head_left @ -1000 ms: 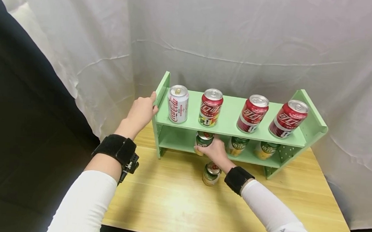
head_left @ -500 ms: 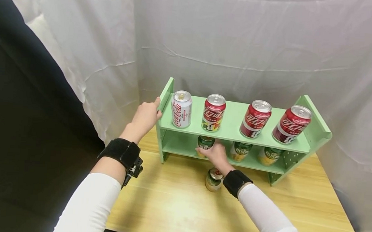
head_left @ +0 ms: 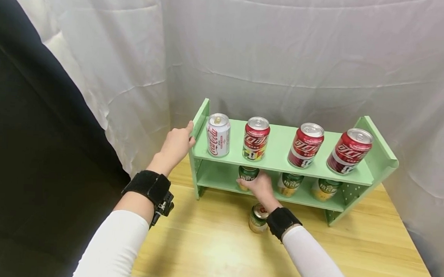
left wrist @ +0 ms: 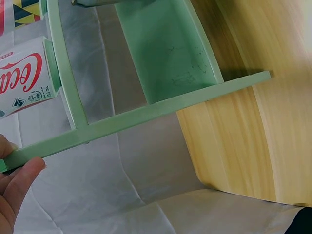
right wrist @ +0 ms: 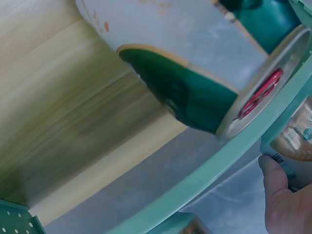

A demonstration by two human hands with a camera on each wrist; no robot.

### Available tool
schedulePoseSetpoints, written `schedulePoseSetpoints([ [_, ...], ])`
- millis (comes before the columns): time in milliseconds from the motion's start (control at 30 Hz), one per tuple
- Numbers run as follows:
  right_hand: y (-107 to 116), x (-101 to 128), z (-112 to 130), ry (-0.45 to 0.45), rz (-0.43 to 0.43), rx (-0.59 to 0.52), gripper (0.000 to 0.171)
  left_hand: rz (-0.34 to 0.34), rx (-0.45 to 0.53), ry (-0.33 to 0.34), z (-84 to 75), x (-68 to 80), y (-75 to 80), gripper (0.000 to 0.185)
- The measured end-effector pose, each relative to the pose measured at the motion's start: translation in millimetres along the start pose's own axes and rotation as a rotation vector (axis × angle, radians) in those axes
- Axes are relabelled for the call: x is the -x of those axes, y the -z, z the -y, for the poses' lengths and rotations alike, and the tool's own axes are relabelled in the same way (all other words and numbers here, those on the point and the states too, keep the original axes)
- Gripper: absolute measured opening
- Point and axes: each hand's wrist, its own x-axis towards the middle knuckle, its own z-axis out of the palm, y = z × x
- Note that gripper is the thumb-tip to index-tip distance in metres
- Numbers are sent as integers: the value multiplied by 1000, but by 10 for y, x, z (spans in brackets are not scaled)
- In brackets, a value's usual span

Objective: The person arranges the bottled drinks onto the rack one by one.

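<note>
My left hand (head_left: 175,146) grips the upper edge of the left side panel (head_left: 200,122) of a light green two-tier shelf (head_left: 279,135). In the left wrist view its thumb and a finger (left wrist: 24,180) lie on either side of that panel. Under the upper board, my right hand (head_left: 261,186) holds a green-and-gold drink can (head_left: 248,174) upright on the lower tier. The upper board hides part of the can's top. Just in front of the shelf, another green-and-gold can (head_left: 258,220) stands on the table; it fills much of the right wrist view.
Along the upper tier stand a white Coca-Cola can (head_left: 218,136) and several red cola cans (head_left: 306,145). Two more green-and-gold cans (head_left: 289,185) occupy the lower tier's right half. A pale curtain (head_left: 288,53) hangs behind the wooden table (head_left: 207,248).
The head view has shifted, so the whole scene sits lower and slightly further right. Both hands keep their holds, on the side panel and the lower-tier can.
</note>
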Motion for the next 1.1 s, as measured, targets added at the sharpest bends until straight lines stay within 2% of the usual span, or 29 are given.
schedulePoseSetpoints([
  [400,-37,11,-26,-91,-1,-53,68,-2,7,2,6,33,-8,57],
  [800,1,25,-38,-111,22,-65,71,-2,12,-5,-9,15,-19,56],
  [1100,26,44,26,-78,39,-83,70,-7,12,-4,-6,18,5,57],
])
